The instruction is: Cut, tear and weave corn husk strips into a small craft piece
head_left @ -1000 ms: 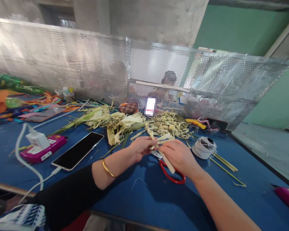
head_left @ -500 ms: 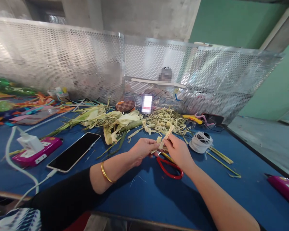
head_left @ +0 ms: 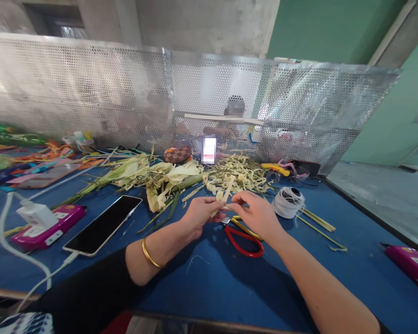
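Observation:
Pinched in my left hand (head_left: pixel 202 214) is a folded pale corn husk strip (head_left: pixel 226 190), one end of it pointing up and away. My right hand (head_left: pixel 256 214) is closed too, its thumb and fingertips on the near part of the husk, close to the left fingertips. Scissors (head_left: pixel 245 250) with one red and one yellow handle lie on the table below my hands, partly hidden by the right one. Behind the hands is a heap of husk strips (head_left: pixel 244 169), and wider corn husks (head_left: pixel 135 171) lie to its left.
A thread spool (head_left: pixel 287 204) and thin stalks (head_left: pixel 320 232) lie right. On the left are a phone (head_left: pixel 104 225) with its cable and a purple power strip (head_left: pixel 50 227). A checked pouch (head_left: pixel 177 154) and lit screen (head_left: pixel 209 149) stand before a perforated metal screen (head_left: pixel 125 83); people sit beyond.
My right hand has let go of the upright husk end and shifted down to the husk's near part. The left hand keeps its pinch. The view has shifted slightly right.

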Demonstrator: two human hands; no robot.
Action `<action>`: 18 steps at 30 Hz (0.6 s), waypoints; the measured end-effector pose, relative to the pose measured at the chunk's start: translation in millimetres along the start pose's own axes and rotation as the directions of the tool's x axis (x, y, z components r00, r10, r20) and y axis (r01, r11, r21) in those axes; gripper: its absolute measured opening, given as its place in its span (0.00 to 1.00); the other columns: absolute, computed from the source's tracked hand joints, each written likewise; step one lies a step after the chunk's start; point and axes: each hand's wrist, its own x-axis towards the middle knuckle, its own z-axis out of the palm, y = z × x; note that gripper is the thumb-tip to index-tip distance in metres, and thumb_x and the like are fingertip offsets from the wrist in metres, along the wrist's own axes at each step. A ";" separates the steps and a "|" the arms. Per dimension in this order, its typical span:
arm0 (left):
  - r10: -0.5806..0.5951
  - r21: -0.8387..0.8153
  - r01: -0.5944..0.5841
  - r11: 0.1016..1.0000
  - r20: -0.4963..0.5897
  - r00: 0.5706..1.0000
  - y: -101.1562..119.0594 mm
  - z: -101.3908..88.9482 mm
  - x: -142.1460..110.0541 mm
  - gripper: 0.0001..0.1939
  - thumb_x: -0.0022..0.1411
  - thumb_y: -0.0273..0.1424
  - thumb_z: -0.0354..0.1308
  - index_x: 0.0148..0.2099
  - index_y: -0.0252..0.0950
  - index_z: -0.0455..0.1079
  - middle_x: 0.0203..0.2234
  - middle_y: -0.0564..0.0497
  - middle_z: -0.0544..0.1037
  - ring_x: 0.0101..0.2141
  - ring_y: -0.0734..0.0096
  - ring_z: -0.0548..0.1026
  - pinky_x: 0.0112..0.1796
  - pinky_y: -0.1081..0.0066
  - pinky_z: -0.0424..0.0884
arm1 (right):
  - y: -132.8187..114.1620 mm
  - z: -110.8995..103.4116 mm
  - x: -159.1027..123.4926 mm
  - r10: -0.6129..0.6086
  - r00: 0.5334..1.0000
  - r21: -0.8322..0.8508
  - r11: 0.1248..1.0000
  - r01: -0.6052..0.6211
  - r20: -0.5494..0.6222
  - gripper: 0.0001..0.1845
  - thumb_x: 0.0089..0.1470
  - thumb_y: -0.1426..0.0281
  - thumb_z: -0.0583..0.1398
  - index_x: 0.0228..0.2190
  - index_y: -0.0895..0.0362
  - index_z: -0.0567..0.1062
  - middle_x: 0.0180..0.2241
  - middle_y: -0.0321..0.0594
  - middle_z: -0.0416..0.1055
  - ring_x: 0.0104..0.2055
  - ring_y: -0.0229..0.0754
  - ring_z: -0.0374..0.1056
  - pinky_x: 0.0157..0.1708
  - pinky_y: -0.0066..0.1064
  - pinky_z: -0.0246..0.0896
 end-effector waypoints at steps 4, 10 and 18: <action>-0.092 -0.065 0.090 0.994 -0.028 0.995 3.2 -2.7 2.9 0.08 0.48 0.29 0.66 0.29 0.31 0.71 0.24 0.49 0.77 0.21 0.77 0.73 0.23 0.77 0.68 | 0.1 -5.7 1.4 -0.374 0.927 -0.329 0.874 0.356 0.011 0.05 0.56 0.71 0.57 0.31 0.57 0.74 0.33 0.40 0.73 0.35 0.41 0.65 0.40 0.34 0.52; -0.099 -0.064 0.097 0.993 -0.031 0.995 2.2 -0.9 2.2 0.05 0.50 0.27 0.64 0.28 0.32 0.70 0.21 0.51 0.75 0.23 0.75 0.74 0.24 0.78 0.68 | -3.9 -4.2 0.8 -0.440 0.895 -0.467 0.778 0.420 0.073 0.09 0.58 0.75 0.55 0.28 0.57 0.74 0.28 0.39 0.72 0.33 0.41 0.63 0.41 0.36 0.49; 0.005 -0.007 -0.005 1.000 -0.012 1.000 0.2 -0.5 3.6 0.06 0.50 0.28 0.65 0.27 0.31 0.71 0.19 0.52 0.73 0.22 0.76 0.74 0.24 0.79 0.68 | 6.2 -4.7 2.0 0.017 0.991 -0.099 0.995 -0.005 0.130 0.05 0.50 0.69 0.61 0.25 0.55 0.70 0.25 0.34 0.69 0.30 0.40 0.66 0.30 0.30 0.54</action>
